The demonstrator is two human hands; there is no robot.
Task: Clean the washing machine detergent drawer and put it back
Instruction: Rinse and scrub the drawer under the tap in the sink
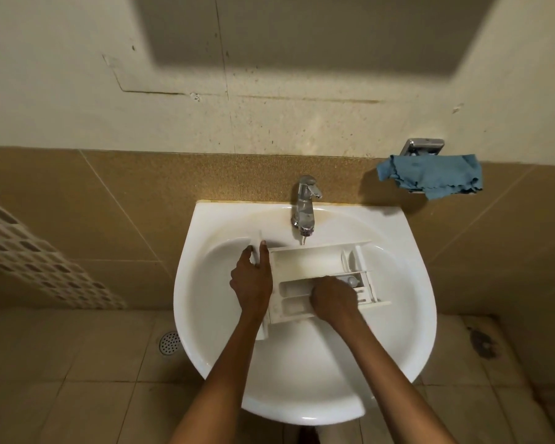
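A white plastic drawer (305, 262) is seen in the bowl of a white sink (302, 379), just below the tap (305, 203). Its open top is turned up. Inside, it is split into boxes: one big box on the far side and smaller ones on the near side. Some dull, yellowish marks can be seen on the plastic.

The drawer is laid long-ways from left to right. Its flat front plate is at the left end, and its back end is pointed to the right.

The front plate is gripped by the left hand (252, 280), with the thumb on one side and the fingers on the other. The right hand (332, 299) is pushed down into a near box. Its fingers are hidden, so it cannot be told if anything is held.

A blue cloth (430, 176) is hung on the wall to the right.
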